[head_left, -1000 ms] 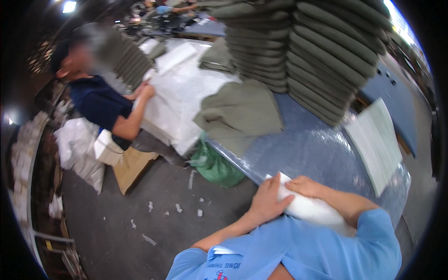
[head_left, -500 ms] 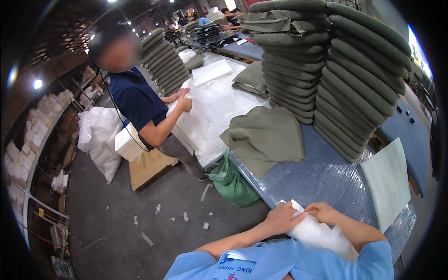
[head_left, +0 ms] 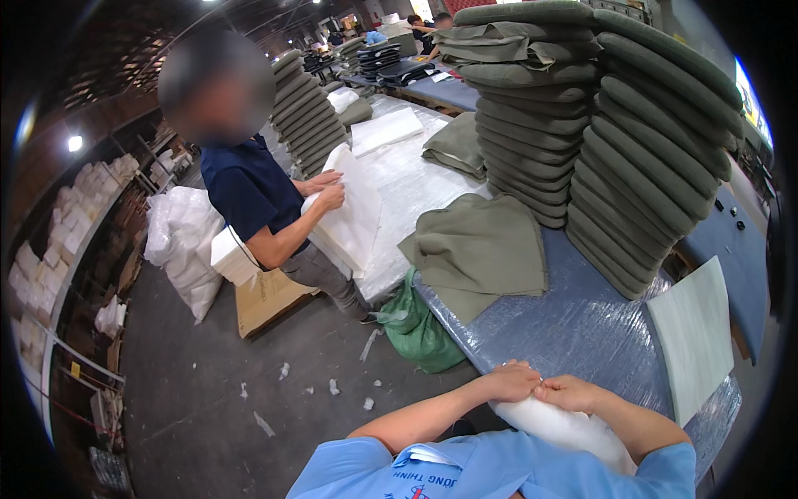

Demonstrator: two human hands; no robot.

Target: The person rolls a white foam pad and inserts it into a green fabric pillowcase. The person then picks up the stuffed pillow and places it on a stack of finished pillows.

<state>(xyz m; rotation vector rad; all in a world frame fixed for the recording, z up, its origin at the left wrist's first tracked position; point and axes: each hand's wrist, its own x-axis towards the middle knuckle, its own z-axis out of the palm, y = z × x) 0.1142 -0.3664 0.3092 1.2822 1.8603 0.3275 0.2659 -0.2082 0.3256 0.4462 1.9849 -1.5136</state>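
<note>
1. The fingers of the left hand (head_left: 509,383) curl over the upper end of a white padding roll (head_left: 573,422); those of the right hand (head_left: 568,393) pinch the same end, thumbs nearly meeting.
2. The roll lies against the blue shirt (head_left: 465,466), at the near edge of the counter (head_left: 573,312); whether it rests on that edge is hidden.
3. The counter is blue under shiny, wrinkled clear film. Olive cloth (head_left: 482,249) covers its left corner, olive cushion stacks (head_left: 657,158) rise along its far edge, and a pale sheet (head_left: 692,337) lies at its right edge.
4. A green bag (head_left: 420,333) sits below the left edge.
5. Beyond the left corner, a co-worker (head_left: 249,183) grips white material (head_left: 349,212) at a white-covered counter (head_left: 407,175).
6. White scraps (head_left: 334,387) dot the dark floor (head_left: 199,407); cardboard (head_left: 270,301) and a bulging sack (head_left: 184,245) stand there.
7. Shelves (head_left: 71,283) of white bundles line the room's left side, under a dim ceiling.
</note>
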